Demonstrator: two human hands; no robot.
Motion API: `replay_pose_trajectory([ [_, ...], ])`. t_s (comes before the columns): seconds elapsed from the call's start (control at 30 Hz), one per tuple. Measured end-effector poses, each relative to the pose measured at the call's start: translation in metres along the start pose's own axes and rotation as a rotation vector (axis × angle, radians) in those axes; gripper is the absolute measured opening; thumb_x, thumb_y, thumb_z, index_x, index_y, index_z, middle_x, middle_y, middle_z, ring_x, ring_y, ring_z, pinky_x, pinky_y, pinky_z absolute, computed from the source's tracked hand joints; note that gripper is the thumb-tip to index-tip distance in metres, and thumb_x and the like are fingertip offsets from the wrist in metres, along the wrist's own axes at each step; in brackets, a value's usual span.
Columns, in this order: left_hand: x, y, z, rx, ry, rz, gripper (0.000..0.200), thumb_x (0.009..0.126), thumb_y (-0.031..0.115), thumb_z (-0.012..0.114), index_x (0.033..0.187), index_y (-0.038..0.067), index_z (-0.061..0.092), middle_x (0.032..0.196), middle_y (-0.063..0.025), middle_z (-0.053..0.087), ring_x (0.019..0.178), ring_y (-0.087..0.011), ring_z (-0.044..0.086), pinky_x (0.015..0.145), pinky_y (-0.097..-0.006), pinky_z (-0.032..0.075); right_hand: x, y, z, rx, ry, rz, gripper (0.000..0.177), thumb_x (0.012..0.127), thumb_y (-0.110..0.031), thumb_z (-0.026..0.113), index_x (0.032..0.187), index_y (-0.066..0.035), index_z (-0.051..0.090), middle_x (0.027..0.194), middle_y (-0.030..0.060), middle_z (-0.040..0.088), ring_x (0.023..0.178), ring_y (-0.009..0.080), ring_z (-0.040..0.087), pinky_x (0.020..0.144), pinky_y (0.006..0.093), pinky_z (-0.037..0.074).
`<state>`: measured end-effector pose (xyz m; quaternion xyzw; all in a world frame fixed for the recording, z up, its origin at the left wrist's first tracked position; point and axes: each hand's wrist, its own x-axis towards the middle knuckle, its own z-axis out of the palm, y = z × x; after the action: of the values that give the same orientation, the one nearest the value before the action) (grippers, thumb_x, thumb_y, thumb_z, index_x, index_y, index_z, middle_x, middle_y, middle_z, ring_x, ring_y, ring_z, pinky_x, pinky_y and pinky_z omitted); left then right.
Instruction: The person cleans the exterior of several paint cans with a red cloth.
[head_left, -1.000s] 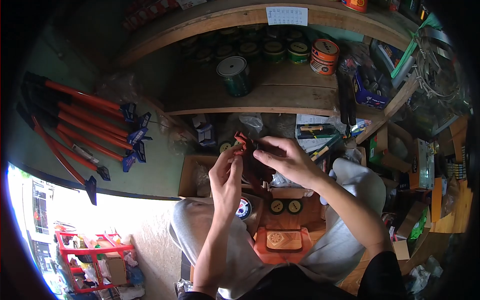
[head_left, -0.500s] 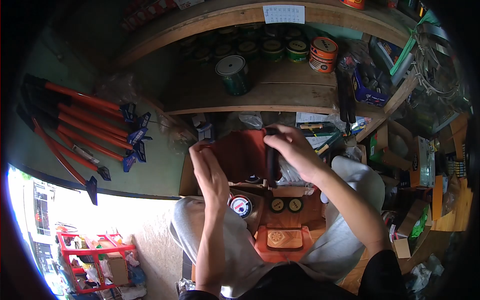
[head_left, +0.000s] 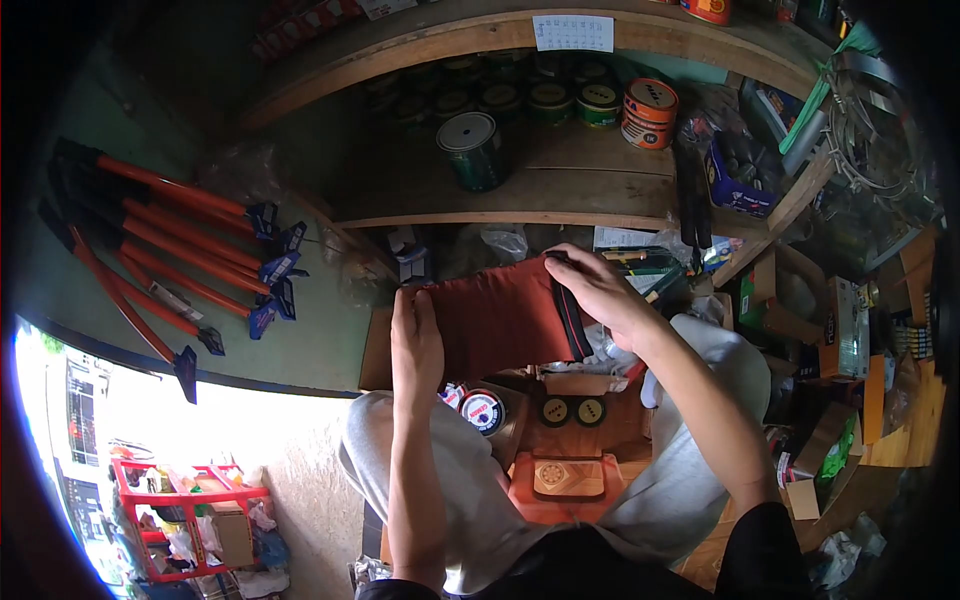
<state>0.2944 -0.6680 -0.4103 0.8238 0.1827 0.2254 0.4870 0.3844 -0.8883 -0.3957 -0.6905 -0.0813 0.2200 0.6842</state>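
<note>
A: What are the hands on?

B: A red cloth (head_left: 500,315), held up and spread flat between them, in front of the chest and above the knees.

A: How does each grip stand?

B: The left hand (head_left: 417,335) is closed on the cloth's left edge, back of the hand toward the camera, fingers pointing up along it. The right hand (head_left: 600,290) is clamped on the upper right corner, fingers curled over the top.

A: Anything on the cloth itself?

B: A black band (head_left: 572,320) runs down its right side, just under the right hand's fingers. I cannot tell what the band is.

A: What lies below?

B: A round tin (head_left: 482,410) with a red and white face, just under the cloth's lower edge, between the grey trouser legs.

A: And beyond the cloth?

B: A wooden shelf (head_left: 520,195) with a green can (head_left: 470,150) upright near its front, and an orange can (head_left: 648,112) further right, well apart from it. Red-handled tools (head_left: 190,240) hang in a row on the wall to the left, well away from both hands.
</note>
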Motion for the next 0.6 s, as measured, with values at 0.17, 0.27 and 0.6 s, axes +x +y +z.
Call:
replay_pose_trajectory([
  [0.17,-0.001,0.000,0.002,0.078,-0.016,-0.006,0.029,0.108,0.026,0.039,0.112,0.001,0.053,0.098,-0.0236,0.062,0.093,-0.0355,0.061,0.088,-0.0398,0.046,0.011,0.019,-0.004,-0.042,-0.025,-0.059,0.027,0.104,-0.032,0.055,0.109,-0.007,0.062,0.089,-0.0020,0.057,0.085,0.0081,0.050,0.079,0.0259,0.043],
  [0.27,0.000,-0.007,0.002,0.021,-0.031,-0.016,0.033,0.108,0.028,0.041,0.115,-0.002,0.052,0.104,-0.0201,0.064,0.096,-0.0313,0.063,0.088,-0.0393,0.047,0.004,0.007,-0.002,0.087,-0.010,0.086,0.027,0.099,-0.032,0.063,0.111,-0.008,0.062,0.094,-0.0015,0.060,0.089,0.0089,0.055,0.082,0.0274,0.046],
  [0.6,0.003,-0.003,-0.014,-0.689,-0.372,-0.348,0.035,0.094,0.007,0.068,0.126,0.000,0.058,0.117,-0.0091,0.068,0.103,-0.0158,0.067,0.092,-0.0307,0.053,0.008,0.013,-0.023,0.353,-0.194,0.278,0.026,0.086,-0.016,0.078,0.109,-0.011,0.066,0.103,-0.0011,0.065,0.095,0.0108,0.061,0.080,0.0289,0.051],
])
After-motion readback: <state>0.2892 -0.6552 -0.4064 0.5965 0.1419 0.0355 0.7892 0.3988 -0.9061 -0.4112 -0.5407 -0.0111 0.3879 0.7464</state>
